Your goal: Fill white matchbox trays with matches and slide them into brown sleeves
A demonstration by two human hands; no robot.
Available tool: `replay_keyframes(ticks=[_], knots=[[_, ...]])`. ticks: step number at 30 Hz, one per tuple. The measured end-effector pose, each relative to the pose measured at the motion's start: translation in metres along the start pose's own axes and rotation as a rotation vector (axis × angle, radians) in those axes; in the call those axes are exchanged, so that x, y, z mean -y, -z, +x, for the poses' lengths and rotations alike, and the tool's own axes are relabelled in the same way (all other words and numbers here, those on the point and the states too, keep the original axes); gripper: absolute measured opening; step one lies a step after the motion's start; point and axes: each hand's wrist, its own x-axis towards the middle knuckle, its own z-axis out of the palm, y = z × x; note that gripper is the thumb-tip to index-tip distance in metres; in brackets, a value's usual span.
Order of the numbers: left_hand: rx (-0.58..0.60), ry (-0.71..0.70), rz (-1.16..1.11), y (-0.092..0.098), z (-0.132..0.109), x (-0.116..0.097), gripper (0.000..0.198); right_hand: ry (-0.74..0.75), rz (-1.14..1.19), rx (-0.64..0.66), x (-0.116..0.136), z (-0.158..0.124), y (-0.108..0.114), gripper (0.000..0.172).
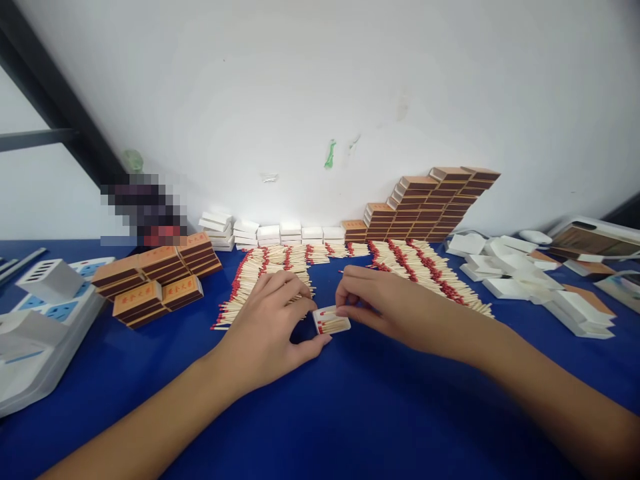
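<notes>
A small white matchbox tray [341, 326] lies on the blue tabletop with several red-tipped matches [327, 327] inside. My left hand [274, 319] curves around its left side, fingertips at the upper corner and thumb by the near edge. Over the tray's right part, the fingers of my right hand [373, 293] are pinched together on a match whose red head points left; its rear end is hidden. Behind my hands, loose matches spread in rows, one heap on the left [245, 287] and another on the right [430, 270].
Finished-looking brown matchboxes [420, 210] are stacked in steps against the wall, with more boxes [160, 273] at left. White trays [270, 235] line the wall; others [510, 267] lie piled at right. A power strip [65, 313] with plugs sits far left.
</notes>
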Motion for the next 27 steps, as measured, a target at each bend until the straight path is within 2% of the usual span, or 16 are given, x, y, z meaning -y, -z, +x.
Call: replay_keyframes(ticks=[4,12,22,27], knots=[[-0.002,-0.003,-0.006,-0.0008,0.0002,0.0002,0.022,0.0,-0.056,0.018,0.0067,0.0003,-0.0047,0.019],[-0.007,-0.006,-0.008,-0.0006,-0.0002,0.0005,0.022,-0.031,-0.061,0.054,0.0048,-0.0029,-0.0034,0.009],[-0.017,0.004,-0.027,-0.0001,-0.0001,-0.0011,0.019,-0.051,0.034,0.074,0.0044,0.0021,-0.0068,0.014],[-0.025,0.001,-0.013,-0.0009,-0.001,-0.0013,0.02,-0.034,0.07,0.025,-0.0028,0.0037,-0.0067,0.018]])
